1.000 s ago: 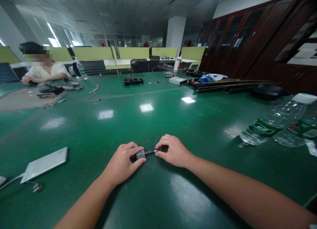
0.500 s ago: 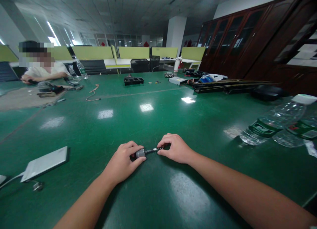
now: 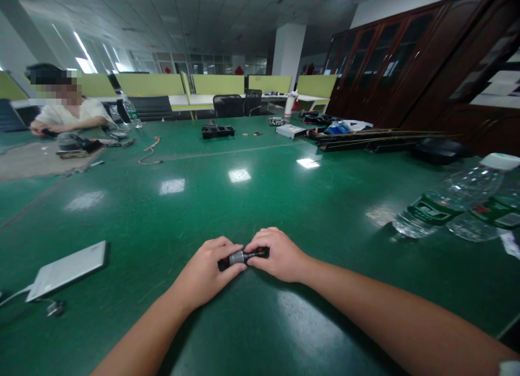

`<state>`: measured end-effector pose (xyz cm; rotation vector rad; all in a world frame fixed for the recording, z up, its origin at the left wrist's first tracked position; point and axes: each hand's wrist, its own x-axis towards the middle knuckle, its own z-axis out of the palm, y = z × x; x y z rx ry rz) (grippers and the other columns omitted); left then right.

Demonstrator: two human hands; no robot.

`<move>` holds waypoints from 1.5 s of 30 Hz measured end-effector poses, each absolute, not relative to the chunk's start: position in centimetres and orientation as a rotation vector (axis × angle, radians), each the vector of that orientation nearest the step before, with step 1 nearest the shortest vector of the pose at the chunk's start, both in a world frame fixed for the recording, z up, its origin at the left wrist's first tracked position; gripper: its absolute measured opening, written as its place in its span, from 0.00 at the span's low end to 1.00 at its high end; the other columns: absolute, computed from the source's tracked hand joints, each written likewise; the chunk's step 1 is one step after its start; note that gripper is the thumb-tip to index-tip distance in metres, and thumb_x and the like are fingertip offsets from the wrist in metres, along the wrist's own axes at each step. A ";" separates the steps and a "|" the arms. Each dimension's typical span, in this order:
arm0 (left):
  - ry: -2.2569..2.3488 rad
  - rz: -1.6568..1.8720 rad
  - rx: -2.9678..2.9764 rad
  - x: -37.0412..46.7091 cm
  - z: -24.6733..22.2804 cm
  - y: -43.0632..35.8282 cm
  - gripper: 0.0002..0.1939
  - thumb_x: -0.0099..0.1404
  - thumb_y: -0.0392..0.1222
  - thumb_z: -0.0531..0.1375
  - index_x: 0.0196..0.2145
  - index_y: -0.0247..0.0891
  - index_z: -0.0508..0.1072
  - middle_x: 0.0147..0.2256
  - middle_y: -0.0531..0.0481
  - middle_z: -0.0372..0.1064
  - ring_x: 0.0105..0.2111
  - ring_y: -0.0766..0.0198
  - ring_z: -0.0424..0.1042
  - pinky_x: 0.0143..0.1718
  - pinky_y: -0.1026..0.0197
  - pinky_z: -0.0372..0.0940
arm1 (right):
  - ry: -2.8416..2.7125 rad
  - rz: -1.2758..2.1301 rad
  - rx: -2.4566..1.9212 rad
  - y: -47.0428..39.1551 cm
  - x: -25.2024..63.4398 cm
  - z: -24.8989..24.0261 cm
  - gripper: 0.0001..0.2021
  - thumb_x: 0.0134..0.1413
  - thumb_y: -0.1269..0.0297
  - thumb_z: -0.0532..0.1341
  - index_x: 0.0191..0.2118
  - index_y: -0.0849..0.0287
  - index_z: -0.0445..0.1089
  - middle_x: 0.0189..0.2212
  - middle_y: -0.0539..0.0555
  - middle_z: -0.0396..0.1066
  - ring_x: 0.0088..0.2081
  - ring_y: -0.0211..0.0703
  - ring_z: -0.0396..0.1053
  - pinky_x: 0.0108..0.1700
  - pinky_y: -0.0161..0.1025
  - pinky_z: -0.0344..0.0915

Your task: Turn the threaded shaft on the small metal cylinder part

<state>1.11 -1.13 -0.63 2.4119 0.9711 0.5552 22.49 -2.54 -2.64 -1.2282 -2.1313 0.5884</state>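
A small grey cylinder with a dark end (image 3: 236, 258) lies low over the green tabletop (image 3: 195, 202), between the thumb and fingers of my left hand (image 3: 207, 273). From its right side a thin dark shaft (image 3: 257, 253) with a coiled, spring-like part points rightward. My right hand (image 3: 280, 255) pinches around this shaft near the cylinder, thumb below and fingers above. The fingertips of both hands almost meet. My fingers hide parts of the piece.
Plastic bottles (image 3: 433, 211) stand at the right. A white flat device (image 3: 69, 270) with a cable lies at the left. Farther off are a black tray (image 3: 218, 131), a cord (image 3: 152, 151), long dark strips (image 3: 385, 139) and a seated person (image 3: 73, 113).
My right hand has slid left along the shaft, up to the cylinder, and the gap between my hands has shrunk. The view has shifted slightly.
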 end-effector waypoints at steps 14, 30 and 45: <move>0.993 0.529 2.443 1.0 -0.6 -1.3 0.10 0.66 0.44 0.61 0.45 0.43 0.77 0.40 0.48 0.72 0.41 0.57 0.71 0.46 0.55 0.64 | -2.142 0.592 -1.225 -2.5 22.6 -2.2 0.07 0.47 0.69 0.69 0.36 0.56 0.78 0.31 0.50 0.77 0.37 0.41 0.71 0.45 0.41 0.59; 0.995 0.540 2.443 1.0 -0.2 -1.1 0.11 0.67 0.45 0.60 0.45 0.42 0.77 0.40 0.47 0.73 0.41 0.57 0.72 0.45 0.56 0.66 | -2.139 0.600 -1.241 -2.4 22.7 -1.9 0.06 0.48 0.69 0.68 0.35 0.56 0.78 0.31 0.50 0.77 0.36 0.41 0.71 0.43 0.39 0.62; 1.011 0.544 2.424 0.9 -0.3 -1.1 0.12 0.67 0.44 0.60 0.46 0.41 0.77 0.41 0.46 0.73 0.42 0.56 0.72 0.46 0.54 0.66 | -2.096 0.599 -1.257 -2.6 22.7 -2.1 0.06 0.47 0.68 0.69 0.34 0.56 0.78 0.30 0.50 0.76 0.34 0.40 0.70 0.40 0.38 0.62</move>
